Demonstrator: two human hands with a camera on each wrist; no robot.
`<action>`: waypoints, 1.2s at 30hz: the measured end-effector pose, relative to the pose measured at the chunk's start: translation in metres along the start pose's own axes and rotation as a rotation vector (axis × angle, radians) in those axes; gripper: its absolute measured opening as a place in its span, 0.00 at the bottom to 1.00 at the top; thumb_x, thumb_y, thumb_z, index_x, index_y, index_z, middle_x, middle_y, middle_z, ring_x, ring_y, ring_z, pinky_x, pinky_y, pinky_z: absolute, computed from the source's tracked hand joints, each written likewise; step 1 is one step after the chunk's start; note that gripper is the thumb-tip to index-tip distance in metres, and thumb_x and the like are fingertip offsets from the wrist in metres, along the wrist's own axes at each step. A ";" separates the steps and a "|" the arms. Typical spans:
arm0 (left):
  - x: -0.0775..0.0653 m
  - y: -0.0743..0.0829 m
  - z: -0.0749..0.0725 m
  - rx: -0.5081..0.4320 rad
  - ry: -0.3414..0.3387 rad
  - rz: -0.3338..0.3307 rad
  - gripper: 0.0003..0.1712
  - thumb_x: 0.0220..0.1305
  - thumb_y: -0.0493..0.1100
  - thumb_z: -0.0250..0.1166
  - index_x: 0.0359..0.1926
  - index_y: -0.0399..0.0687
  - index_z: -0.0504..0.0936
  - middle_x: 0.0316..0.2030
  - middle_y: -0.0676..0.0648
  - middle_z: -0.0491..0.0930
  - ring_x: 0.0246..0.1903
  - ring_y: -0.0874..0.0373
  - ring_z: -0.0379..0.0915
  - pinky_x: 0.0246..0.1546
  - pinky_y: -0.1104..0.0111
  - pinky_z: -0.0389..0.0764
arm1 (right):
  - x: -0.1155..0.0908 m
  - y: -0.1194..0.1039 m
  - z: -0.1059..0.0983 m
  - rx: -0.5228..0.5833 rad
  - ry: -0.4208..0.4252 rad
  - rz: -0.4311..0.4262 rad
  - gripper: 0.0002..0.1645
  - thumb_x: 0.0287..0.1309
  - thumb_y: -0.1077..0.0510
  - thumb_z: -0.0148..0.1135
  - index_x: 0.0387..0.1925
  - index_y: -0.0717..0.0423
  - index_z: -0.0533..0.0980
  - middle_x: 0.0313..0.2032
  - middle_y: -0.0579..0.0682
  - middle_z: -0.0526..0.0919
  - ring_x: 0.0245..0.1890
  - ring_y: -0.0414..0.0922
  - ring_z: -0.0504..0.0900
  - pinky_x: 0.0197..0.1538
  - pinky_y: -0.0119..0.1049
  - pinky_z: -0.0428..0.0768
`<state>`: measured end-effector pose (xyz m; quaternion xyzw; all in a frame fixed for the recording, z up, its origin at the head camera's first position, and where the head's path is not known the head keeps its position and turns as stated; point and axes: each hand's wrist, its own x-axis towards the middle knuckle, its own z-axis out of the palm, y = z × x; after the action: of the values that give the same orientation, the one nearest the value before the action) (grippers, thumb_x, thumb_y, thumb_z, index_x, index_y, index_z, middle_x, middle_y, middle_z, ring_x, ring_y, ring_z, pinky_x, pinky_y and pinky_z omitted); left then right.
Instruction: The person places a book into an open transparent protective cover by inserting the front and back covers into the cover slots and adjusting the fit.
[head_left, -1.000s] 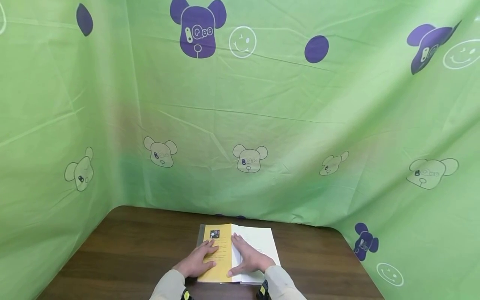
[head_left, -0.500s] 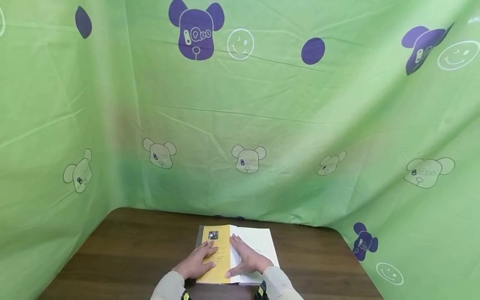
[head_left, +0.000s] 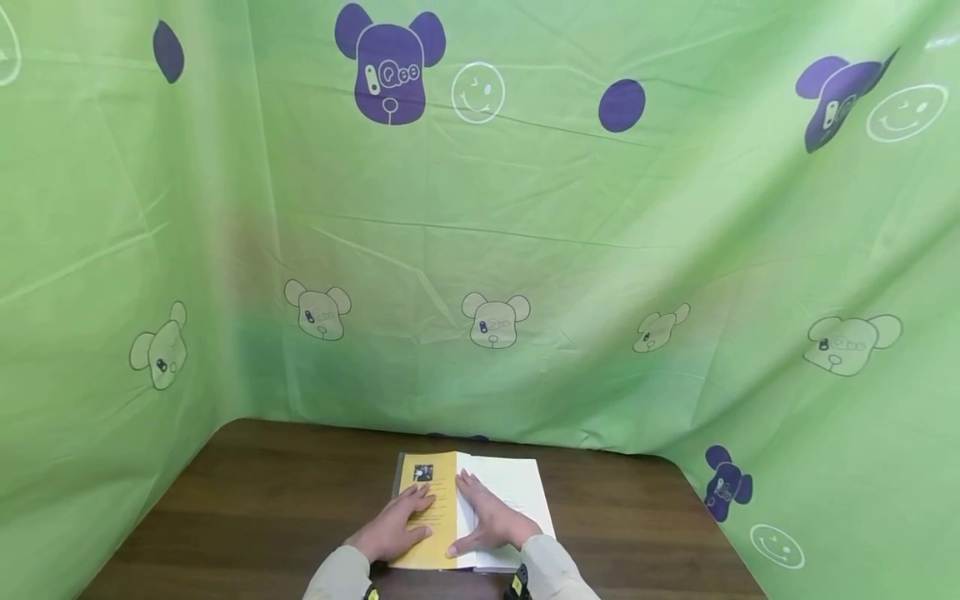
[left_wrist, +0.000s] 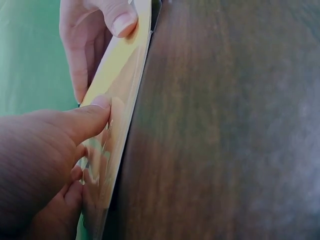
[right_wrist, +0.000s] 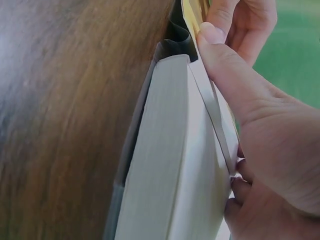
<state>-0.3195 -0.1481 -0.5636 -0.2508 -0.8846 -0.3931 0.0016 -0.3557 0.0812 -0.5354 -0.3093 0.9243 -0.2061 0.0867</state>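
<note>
An open book [head_left: 513,475] lies on the table in the head view. Its left side shows a yellow flap [head_left: 446,510] with a small photo and lines of print; white pages are on the right. My left hand [head_left: 393,527] rests on the yellow side, fingers spread and nearly straight. Across the fold, my right hand [head_left: 495,518] presses flat with its fingers straight, its thumb at the yellow edge. The right wrist view shows the thick page block [right_wrist: 155,150] and dark cover beneath that hand. In the left wrist view the yellow surface [left_wrist: 122,70] looks glossy.
The book stands on a dark brown wooden table [head_left: 285,500]. A green cloth [head_left: 420,375] printed with bear heads and smiley faces hangs behind and along both sides.
The head view has tilted up slightly, so the backdrop sits a little lower. My right hand and the book appear slightly further left; both hands keep the same pose on the book.
</note>
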 end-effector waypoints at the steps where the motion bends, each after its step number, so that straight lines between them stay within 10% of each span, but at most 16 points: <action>1: 0.000 0.000 0.000 -0.002 0.005 0.002 0.31 0.65 0.41 0.68 0.65 0.29 0.74 0.71 0.28 0.64 0.71 0.24 0.53 0.67 0.29 0.55 | 0.000 -0.001 0.001 -0.001 0.003 -0.003 0.71 0.41 0.43 0.84 0.76 0.70 0.54 0.78 0.67 0.52 0.78 0.64 0.51 0.77 0.59 0.56; 36: 0.006 0.004 0.006 0.003 -0.007 -0.020 0.33 0.66 0.43 0.67 0.67 0.28 0.72 0.72 0.26 0.61 0.73 0.25 0.50 0.69 0.30 0.53 | -0.010 -0.006 0.000 -0.016 -0.022 -0.074 0.64 0.48 0.43 0.80 0.75 0.70 0.57 0.77 0.65 0.55 0.77 0.66 0.52 0.77 0.59 0.56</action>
<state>-0.3215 -0.1395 -0.5636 -0.2432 -0.8878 -0.3906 -0.0053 -0.3448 0.0829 -0.5325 -0.3461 0.9129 -0.1982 0.0865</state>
